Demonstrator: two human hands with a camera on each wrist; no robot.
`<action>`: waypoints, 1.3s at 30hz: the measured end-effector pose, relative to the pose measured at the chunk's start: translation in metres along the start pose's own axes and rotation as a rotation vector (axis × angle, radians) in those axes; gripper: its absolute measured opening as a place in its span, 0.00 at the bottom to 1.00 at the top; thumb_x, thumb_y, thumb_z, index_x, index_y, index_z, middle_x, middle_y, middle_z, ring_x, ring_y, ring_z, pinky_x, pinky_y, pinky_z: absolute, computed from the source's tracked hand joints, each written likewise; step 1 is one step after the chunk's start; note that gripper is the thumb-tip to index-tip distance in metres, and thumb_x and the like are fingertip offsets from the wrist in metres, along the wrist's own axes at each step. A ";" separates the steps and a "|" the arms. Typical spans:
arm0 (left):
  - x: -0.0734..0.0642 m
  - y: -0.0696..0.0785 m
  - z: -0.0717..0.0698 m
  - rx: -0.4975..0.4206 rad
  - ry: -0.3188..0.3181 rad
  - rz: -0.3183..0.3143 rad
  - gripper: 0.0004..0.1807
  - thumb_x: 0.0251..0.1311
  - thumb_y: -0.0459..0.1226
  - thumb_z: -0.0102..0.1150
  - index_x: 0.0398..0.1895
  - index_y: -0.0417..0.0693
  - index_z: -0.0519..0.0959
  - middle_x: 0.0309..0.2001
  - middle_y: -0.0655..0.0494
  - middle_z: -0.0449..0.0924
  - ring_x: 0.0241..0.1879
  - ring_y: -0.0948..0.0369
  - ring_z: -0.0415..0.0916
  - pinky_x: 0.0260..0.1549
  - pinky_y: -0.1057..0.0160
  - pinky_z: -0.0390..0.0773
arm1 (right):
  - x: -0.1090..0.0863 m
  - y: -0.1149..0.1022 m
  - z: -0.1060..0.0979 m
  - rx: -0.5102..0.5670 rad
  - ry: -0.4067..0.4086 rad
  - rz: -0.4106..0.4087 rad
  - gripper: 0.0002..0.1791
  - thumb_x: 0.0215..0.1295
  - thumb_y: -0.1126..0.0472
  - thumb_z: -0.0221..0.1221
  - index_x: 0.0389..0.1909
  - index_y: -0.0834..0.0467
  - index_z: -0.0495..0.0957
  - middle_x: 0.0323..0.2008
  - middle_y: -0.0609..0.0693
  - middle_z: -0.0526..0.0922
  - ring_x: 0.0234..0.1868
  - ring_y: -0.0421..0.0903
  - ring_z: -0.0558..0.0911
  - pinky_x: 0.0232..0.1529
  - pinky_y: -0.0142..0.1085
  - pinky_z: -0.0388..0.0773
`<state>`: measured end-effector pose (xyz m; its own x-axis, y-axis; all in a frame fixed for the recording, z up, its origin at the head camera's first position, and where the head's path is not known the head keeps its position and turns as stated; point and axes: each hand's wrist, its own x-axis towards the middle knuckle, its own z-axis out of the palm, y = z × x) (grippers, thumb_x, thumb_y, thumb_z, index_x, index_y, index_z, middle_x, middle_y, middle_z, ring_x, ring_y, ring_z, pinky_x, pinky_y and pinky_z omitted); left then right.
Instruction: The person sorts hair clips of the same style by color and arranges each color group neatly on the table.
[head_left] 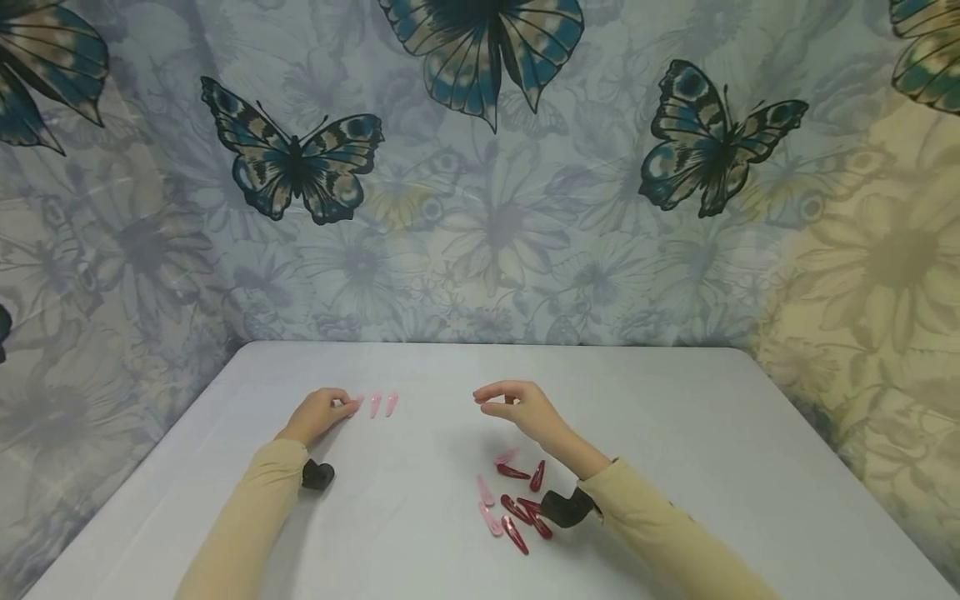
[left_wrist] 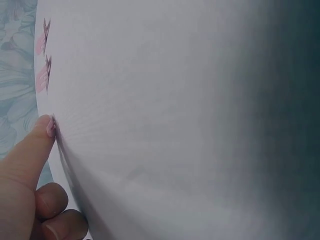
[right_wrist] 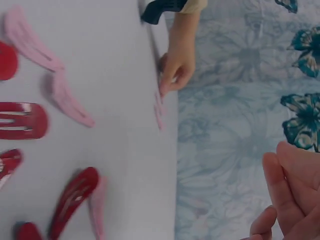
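Note:
At the left of the table my left hand (head_left: 318, 414) pinches a small pink hair clip (head_left: 358, 401) with thumb and forefinger, low at the tabletop. Two more pink hair clips, one in the middle (head_left: 376, 405) and one at the right (head_left: 392, 404), lie just right of it, making a short row. In the left wrist view my fingertip covers part of the pinched clip (left_wrist: 51, 128). My right hand (head_left: 525, 408) hovers over the table right of the row, thumb and fingers slightly apart, holding nothing.
Below my right hand lies a loose group of several dark red hair clips (head_left: 514, 535) and several pink ones (head_left: 490, 519). The white table (head_left: 637, 400) ends at a butterfly-patterned cloth backdrop (head_left: 495, 250). Black wrist cameras sit on both sleeves.

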<state>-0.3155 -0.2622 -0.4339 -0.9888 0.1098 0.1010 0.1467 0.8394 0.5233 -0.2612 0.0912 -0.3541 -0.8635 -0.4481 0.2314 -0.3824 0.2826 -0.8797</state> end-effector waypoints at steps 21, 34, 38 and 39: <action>-0.003 0.002 -0.003 -0.024 0.008 0.044 0.12 0.58 0.41 0.57 0.19 0.46 0.75 0.15 0.58 0.59 0.18 0.60 0.56 0.22 0.62 0.58 | -0.019 0.072 -0.005 -0.124 -0.132 0.123 0.08 0.54 0.60 0.62 0.33 0.60 0.82 0.32 0.45 0.81 0.40 0.44 0.74 0.41 0.41 0.64; -0.003 0.003 -0.004 -0.020 0.009 0.022 0.12 0.57 0.41 0.57 0.20 0.46 0.75 0.16 0.57 0.60 0.19 0.60 0.57 0.22 0.61 0.59 | -0.025 0.079 -0.004 -0.061 -0.121 0.114 0.09 0.54 0.61 0.62 0.34 0.62 0.81 0.34 0.49 0.81 0.32 0.45 0.69 0.30 0.36 0.64; -0.003 0.002 -0.002 -0.031 0.013 0.020 0.11 0.58 0.40 0.57 0.20 0.45 0.75 0.16 0.58 0.61 0.19 0.60 0.57 0.22 0.61 0.60 | -0.026 0.080 -0.004 -0.061 -0.113 0.121 0.09 0.55 0.62 0.62 0.35 0.62 0.81 0.33 0.49 0.81 0.29 0.44 0.68 0.28 0.34 0.64; -0.003 0.002 -0.002 -0.033 0.012 0.025 0.11 0.58 0.40 0.56 0.21 0.45 0.75 0.16 0.58 0.61 0.19 0.60 0.57 0.22 0.61 0.60 | -0.026 0.080 -0.003 -0.061 -0.112 0.124 0.09 0.55 0.62 0.62 0.35 0.62 0.81 0.33 0.49 0.81 0.28 0.44 0.68 0.27 0.34 0.64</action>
<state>-0.3119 -0.2619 -0.4319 -0.9844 0.1242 0.1245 0.1726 0.8184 0.5481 -0.2708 0.1281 -0.4295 -0.8645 -0.4976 0.0717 -0.2974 0.3913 -0.8709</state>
